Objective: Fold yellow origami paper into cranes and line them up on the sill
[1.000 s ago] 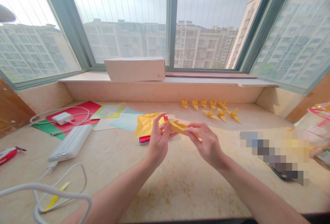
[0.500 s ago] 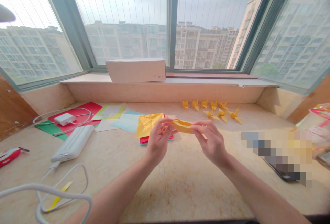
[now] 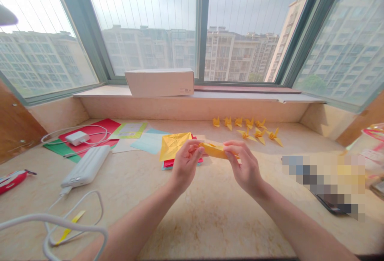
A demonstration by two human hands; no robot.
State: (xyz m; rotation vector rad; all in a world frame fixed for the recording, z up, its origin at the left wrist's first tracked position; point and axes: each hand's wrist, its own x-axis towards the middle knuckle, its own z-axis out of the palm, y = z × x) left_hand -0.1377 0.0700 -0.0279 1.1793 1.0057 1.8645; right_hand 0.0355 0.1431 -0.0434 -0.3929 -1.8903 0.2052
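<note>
A narrow folded strip of yellow origami paper (image 3: 213, 150) is being held up over the table (image 3: 192, 221) between the two hands, its long axis running nearly crosswise and sloping slightly down to the right. Its left end is being pinched by the left grip (image 3: 186, 164), fingertips together on the paper, while its right part is being clamped by the right grip (image 3: 244, 165) — the right hand being the nearer to the strip's middle. Just beyond the left hand, a creased yellow sheet (image 3: 175, 145) is being left on a stack of coloured paper (image 3: 169, 163), and a row of yellow paper cranes (image 3: 245, 134) is being left standing farther off — beyond the right hand
</note>
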